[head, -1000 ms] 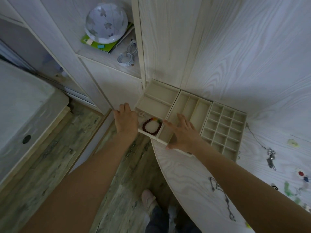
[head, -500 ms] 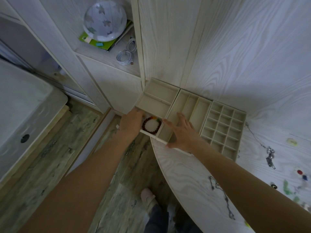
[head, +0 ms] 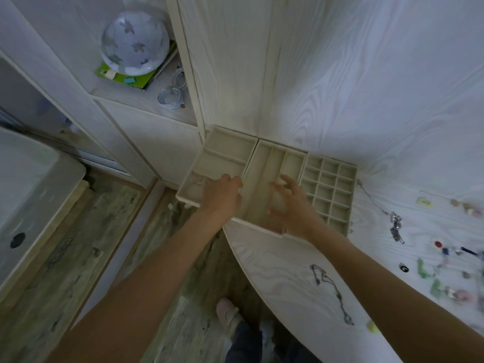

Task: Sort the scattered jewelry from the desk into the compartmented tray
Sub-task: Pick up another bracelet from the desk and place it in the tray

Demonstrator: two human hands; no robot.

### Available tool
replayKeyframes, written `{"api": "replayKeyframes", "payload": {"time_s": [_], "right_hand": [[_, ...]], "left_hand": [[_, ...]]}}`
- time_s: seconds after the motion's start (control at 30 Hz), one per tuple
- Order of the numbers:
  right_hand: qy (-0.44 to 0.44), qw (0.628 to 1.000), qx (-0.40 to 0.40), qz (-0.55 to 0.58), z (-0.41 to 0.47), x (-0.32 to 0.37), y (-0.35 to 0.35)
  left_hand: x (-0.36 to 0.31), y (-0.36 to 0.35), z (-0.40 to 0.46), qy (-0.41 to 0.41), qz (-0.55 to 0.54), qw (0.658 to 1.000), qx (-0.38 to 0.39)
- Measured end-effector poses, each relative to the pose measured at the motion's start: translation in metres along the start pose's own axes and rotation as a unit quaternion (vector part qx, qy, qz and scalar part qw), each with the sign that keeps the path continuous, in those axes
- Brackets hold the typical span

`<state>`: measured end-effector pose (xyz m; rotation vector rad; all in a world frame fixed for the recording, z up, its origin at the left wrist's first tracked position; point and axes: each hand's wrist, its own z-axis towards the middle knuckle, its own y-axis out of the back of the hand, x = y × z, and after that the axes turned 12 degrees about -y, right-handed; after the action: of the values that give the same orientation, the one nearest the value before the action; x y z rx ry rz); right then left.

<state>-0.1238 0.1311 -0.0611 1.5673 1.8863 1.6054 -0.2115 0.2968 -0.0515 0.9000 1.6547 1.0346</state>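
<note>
Head view: my left hand (head: 222, 197) lies knuckles-up over the near right corner of the left tray (head: 209, 166), fingers (head: 230, 180) bent down at its edge next to the middle tray; whether they grip the rim or just rest on it I cannot tell, the frame is blurred. My right hand (head: 290, 205) hovers over the middle tray (head: 264, 174), fingers (head: 288, 180) spread and loosely bent, released, holding nothing; contact with the tray floor unclear. The middle tray has long slots, and the grid tray (head: 327, 195) sits just beside it on the right, touching it. The left tray overhangs the tabletop (head: 275, 263) edge, out above the floor.

Jewelry lies out on the tabletop: a dark chain necklace (head: 332, 292) near my right forearm, a silver pendant chain (head: 392, 221) right of the grid tray, and small coloured pieces (head: 440, 260) scattered far right, too blurred to name. No jewelry is visible in the tray slots that show.

Tabletop is pale wood-grain with a curved front edge, with wall panels of the same finish behind. At upper left a shelf (head: 146, 100) holds a round patterned globe (head: 135, 47) on a green book (head: 131, 79) and a coiled white cable (head: 171, 96). Below is grey-green plank floor (head: 78, 252), with a white unit at far left. A slippered foot (head: 227, 310) shows at the bottom.
</note>
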Motion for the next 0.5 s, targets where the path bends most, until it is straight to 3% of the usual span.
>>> {"api": "replayKeyframes", "payload": {"time_s": [0.23,0.5], "right_hand": [[-0.143,0.981,-0.077,0.104,-0.046,-0.089,0.038],[-0.252,0.957,-0.119,0.079,-0.11,-0.216,0.061]], "left_hand": [[-0.104,-0.018,0.03,-0.115,-0.056,0.991,0.047],[-0.246,-0.071,0.051,-0.184,-0.096,0.975,0.079]]}}
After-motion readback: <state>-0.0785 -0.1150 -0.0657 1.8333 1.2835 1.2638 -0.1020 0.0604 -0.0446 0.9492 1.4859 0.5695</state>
